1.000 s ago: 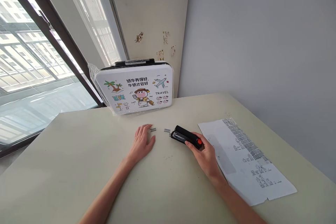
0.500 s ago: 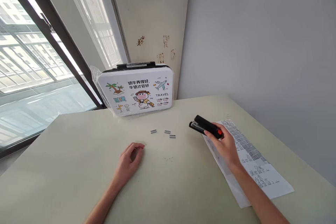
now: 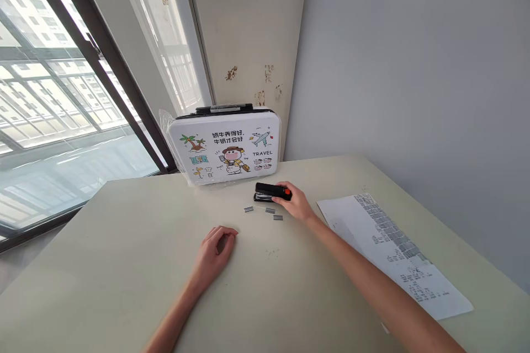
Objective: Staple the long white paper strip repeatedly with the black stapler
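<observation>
My right hand (image 3: 293, 201) grips a black stapler (image 3: 271, 191) with a red patch at its rear end. The stapler is over the far middle of the table, in front of the white case; whether it touches the tabletop I cannot tell. Three short grey staple strips lie close by: one strip (image 3: 248, 209) to the left, another (image 3: 270, 210) just below the stapler, and a third (image 3: 277, 218) nearer to me. My left hand (image 3: 215, 253) rests on the table, fingers curled and thumb tip against them, with nothing visible in it.
A white case (image 3: 227, 146) with cartoon prints and plastic wrap stands at the back of the table (image 3: 124, 265). Printed paper (image 3: 351, 226) lies at the right, partly under my right forearm. Tiny specks (image 3: 272, 252) dot the middle. Behind are a cabinet (image 3: 248, 22), window and wall.
My right hand has carried the stapler left, from above the paper's edge to beside the staple strips. My left hand keeps its place on the table. The camera view has shifted slightly.
</observation>
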Motion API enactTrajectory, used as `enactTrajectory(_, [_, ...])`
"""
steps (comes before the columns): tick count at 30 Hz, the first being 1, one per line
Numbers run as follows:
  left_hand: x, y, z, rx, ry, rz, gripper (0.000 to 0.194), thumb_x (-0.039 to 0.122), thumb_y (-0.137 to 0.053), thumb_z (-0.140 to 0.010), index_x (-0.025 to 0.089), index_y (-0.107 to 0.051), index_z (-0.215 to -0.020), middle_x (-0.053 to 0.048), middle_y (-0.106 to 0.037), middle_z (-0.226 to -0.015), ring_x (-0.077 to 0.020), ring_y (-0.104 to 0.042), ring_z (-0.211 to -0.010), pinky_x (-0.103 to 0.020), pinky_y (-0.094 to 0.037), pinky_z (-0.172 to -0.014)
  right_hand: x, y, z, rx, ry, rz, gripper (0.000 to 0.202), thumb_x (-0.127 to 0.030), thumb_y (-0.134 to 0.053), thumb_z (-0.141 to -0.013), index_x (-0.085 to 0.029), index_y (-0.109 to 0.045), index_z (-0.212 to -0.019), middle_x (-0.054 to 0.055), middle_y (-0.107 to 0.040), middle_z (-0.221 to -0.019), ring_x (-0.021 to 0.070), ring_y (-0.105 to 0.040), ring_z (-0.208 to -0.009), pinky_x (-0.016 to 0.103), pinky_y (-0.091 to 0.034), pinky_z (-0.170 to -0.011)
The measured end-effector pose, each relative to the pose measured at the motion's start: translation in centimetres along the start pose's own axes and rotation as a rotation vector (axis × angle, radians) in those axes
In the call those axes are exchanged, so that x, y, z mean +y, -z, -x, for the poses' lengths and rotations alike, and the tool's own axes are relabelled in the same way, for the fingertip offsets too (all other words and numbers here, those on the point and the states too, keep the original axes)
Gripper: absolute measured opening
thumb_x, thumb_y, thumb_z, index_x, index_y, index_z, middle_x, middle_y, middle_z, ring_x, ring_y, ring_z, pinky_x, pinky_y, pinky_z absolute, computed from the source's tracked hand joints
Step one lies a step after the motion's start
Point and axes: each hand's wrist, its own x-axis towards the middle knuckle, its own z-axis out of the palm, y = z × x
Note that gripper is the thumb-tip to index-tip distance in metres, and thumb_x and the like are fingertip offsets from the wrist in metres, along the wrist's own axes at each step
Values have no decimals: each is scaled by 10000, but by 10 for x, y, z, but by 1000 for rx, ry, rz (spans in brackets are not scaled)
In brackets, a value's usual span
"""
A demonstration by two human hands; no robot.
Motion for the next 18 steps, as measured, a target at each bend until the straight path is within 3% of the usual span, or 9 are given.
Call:
enactTrajectory(4, [-2, -1, 1, 10, -14, 4, 295, 442, -489, -1030, 253, -712, -991, -56, -727, -978, -230, -666, -893, -319, -529, -743, 0, -32, -12, -64, 38, -23, 333, -395, -761, -776, -259, -709, -1076, 3, -772, -1039, 208, -700, -942, 373, -555, -915])
enactTrajectory(8, [-3, -2, 2, 1, -4, 4, 294, 443, -487, -1033, 255, -709, -993, -62, -724, -973, -238, -660, -901, -316, -514, -711, 1, -37, -13, -82, 44, -4, 332, -369, -764, -779, -261, -712, -1089, 2, -776, -1030, 214, -707, -954, 405, -565, -927])
enactTrajectory(13, [-4, -2, 1, -6, -7, 16, 291, 447, -488, -1029, 257, -706, -999, -62, -722, -976, -241, -656, -905, -325, -515, -727, -9, -17, 2, -68, 73, 32, 424, -385, -749, -832, -278, -685, -1237, 36, -752, -1242, 241, -684, -1162, 444, -520, -1059])
enactTrajectory(18, [-1, -1, 0, -8, 10, 6, 305, 457, -478, -1027, 254, -704, -1014, -60, -720, -961, -233, -646, -855, -327, -506, -708, -19, 21, 67, 90, 32, 117, 380, -488, -601, -962, -258, -644, -1261, 98, -689, -1325, 280, -645, -1210, 490, -508, -1052])
